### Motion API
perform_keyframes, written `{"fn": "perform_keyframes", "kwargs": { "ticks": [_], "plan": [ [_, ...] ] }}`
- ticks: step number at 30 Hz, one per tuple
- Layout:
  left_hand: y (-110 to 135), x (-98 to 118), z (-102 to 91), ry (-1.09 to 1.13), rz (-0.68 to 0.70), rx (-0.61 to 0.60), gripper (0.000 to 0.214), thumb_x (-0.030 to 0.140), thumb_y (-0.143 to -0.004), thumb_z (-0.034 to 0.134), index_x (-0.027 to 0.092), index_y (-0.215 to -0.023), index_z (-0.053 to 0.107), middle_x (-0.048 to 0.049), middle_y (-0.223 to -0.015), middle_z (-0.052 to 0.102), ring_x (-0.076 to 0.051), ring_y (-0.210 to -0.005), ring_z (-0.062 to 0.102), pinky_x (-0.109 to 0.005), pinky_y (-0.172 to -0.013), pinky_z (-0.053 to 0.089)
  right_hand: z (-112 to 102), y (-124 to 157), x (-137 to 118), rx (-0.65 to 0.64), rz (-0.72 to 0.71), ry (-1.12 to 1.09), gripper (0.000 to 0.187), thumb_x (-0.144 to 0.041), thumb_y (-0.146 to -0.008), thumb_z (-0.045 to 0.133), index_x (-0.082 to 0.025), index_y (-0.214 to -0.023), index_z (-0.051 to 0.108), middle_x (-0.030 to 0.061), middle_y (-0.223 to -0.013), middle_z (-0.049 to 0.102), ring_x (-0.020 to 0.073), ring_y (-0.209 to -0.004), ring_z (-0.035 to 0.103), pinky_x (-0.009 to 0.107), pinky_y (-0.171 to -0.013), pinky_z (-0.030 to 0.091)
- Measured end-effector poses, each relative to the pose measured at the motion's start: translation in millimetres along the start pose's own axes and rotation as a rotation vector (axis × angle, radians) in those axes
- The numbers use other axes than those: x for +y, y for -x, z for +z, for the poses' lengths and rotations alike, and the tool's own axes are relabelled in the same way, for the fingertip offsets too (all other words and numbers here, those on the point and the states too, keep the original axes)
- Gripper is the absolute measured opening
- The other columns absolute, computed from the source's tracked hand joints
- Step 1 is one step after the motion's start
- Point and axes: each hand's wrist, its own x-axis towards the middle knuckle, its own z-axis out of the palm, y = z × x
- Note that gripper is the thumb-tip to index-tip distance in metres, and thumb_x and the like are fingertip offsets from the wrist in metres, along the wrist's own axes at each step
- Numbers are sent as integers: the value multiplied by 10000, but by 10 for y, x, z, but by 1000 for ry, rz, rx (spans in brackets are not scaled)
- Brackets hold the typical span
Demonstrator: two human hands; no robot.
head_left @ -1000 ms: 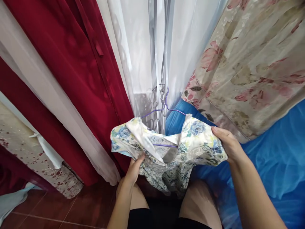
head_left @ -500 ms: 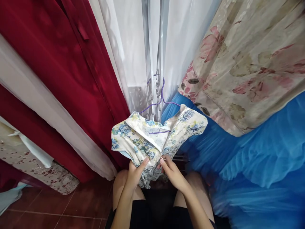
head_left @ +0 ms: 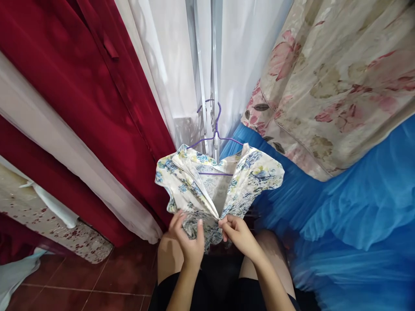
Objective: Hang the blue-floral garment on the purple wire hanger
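Observation:
A small white dress with blue and yellow flowers (head_left: 249,175) hangs on a purple wire hanger (head_left: 216,129) in front of me. The hanger's hook sits up against a metal window grille. My left hand (head_left: 189,239) grips the left front edge of the floral dress low down, fingers curled over the cloth. My right hand (head_left: 236,231) pinches the right front edge beside it. Both hands meet at the middle opening of the dress, above my knees.
Dark red curtains (head_left: 97,95) and a white sheer curtain (head_left: 168,65) hang at left and centre. A beige rose-print fabric (head_left: 333,82) hangs at upper right over a blue tulle garment (head_left: 350,216). Reddish floor tiles (head_left: 97,280) lie below left.
My right hand left the dress's right shoulder and came to the centre front beside the left hand. The dress now hangs straighter and more spread on the hanger.

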Motion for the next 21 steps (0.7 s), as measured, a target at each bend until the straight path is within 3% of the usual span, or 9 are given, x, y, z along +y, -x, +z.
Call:
{"fn": "perform_keyframes", "kwargs": {
  "ticks": [3, 4, 6, 10, 13, 16, 19, 21],
  "plan": [
    [199, -1, 170, 33, -2, -439, 225, 229, -867, 649, 253, -1085, 601, -109, -1113, 642, -285, -1116, 607, -430, -1007, 471, -27, 75, -57, -40, 12, -37, 343, -480, -942, 607, -196, -754, 570, -19, -518, 587, 132, -463, 475, 265, -518, 329],
    [250, 9, 227, 54, -40, -526, 146, 229, -887, 614, 253, -1031, 599, -97, -1032, 653, -273, -1034, 623, -408, -938, 490, -32, 92, -80, -43, 11, -54, 349, -484, -940, 610, -193, -751, 570, -18, -521, 588, 129, -462, 477, 260, -510, 327],
    [309, 36, 325, 82, -110, -584, 14, 240, -922, 556, 250, -913, 561, -73, -906, 639, -246, -893, 622, -370, -820, 491, -59, 111, -139, -45, 0, -85, 352, -490, -936, 612, -187, -760, 576, -17, -537, 596, 120, -463, 471, 250, -498, 318],
    [290, 101, 416, 87, -55, -630, 175, 210, -934, 496, 249, -765, 476, -51, -803, 591, -227, -798, 590, -344, -754, 458, -218, 35, -402, 35, -53, -134, 331, -476, -904, 642, -177, -767, 606, -23, -527, 583, 105, -459, 422, 250, -503, 312],
    [267, 172, 401, -22, 89, -711, 183, 178, -933, 470, 251, -767, 491, -68, -801, 602, -250, -810, 593, -358, -736, 441, -365, -146, -817, 156, -90, -166, 283, -432, -834, 698, -168, -747, 649, -27, -500, 564, 94, -439, 377, 247, -469, 277],
    [266, 245, 352, -117, 232, -805, 208, 142, -928, 444, 248, -767, 522, -80, -782, 613, -258, -788, 595, -365, -709, 426, -438, -364, -1349, 185, -181, -184, 255, -393, -780, 721, -158, -695, 669, -28, -478, 549, 82, -424, 342, 236, -432, 237],
    [241, 254, 297, -143, 303, -898, 207, 99, -897, 456, 236, -832, 596, -92, -842, 654, -257, -796, 612, -361, -712, 435, -430, -511, -1799, 200, -304, -203, 258, -376, -755, 733, -159, -638, 660, -29, -470, 531, 74, -433, 349, 229, -428, 242],
    [211, 209, 267, -151, 320, -974, 223, 91, -890, 465, 232, -895, 638, -92, -882, 677, -248, -796, 627, -350, -715, 446, -404, -548, -1959, 229, -359, -204, 245, -366, -752, 729, -162, -636, 658, -29, -479, 528, 76, -444, 364, 230, -436, 256]
  ]
}}
